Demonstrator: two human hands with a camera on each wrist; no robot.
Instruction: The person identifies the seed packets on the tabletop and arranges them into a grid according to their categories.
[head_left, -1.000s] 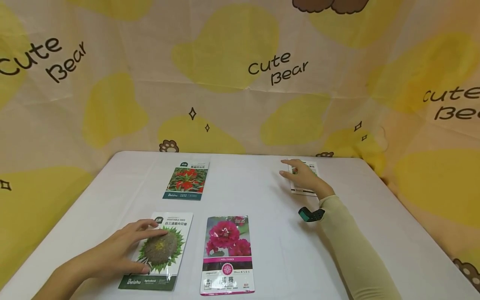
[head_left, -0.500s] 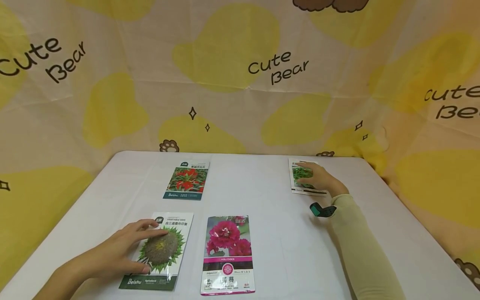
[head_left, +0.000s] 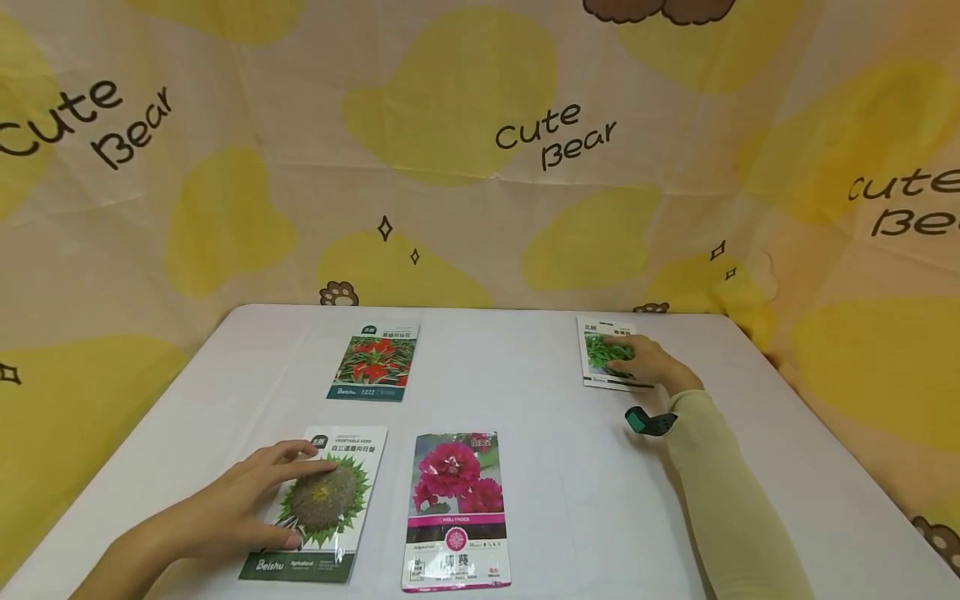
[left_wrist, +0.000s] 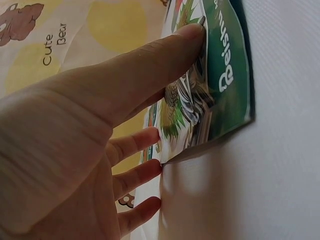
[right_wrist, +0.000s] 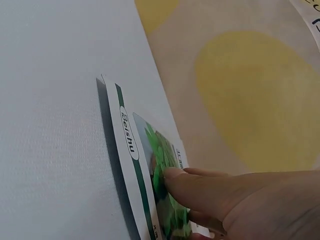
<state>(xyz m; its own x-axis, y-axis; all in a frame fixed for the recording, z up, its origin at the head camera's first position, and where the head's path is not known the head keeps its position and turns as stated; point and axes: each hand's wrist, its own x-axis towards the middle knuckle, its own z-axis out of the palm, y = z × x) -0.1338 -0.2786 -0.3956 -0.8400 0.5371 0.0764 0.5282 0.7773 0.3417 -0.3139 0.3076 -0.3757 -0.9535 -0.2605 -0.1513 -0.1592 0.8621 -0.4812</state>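
My left hand [head_left: 232,500] rests on the sunflower seed packet [head_left: 330,492], which lies flat at the front left. Its thumb presses the packet's face in the left wrist view, with the other fingers spread at the side edge. At the back right, my right hand [head_left: 648,362] lies over a white seed packet with green leaves [head_left: 600,354]. Its thumb touches the leaf picture in the right wrist view; some of its other fingers are hidden behind the thumb. That packet lies on the table, its right part covered by the hand.
A hollyhock seed packet [head_left: 455,512] with pink flowers lies at the front middle. Farther back on the left is a red-flowered seed packet [head_left: 375,362]. A printed cloth [head_left: 450,167] hangs behind the white table [head_left: 495,375].
The right hand has moved rightward across the green-leaf packet and come down on it, uncovering its left side. My left hand and the other packets have stayed put.
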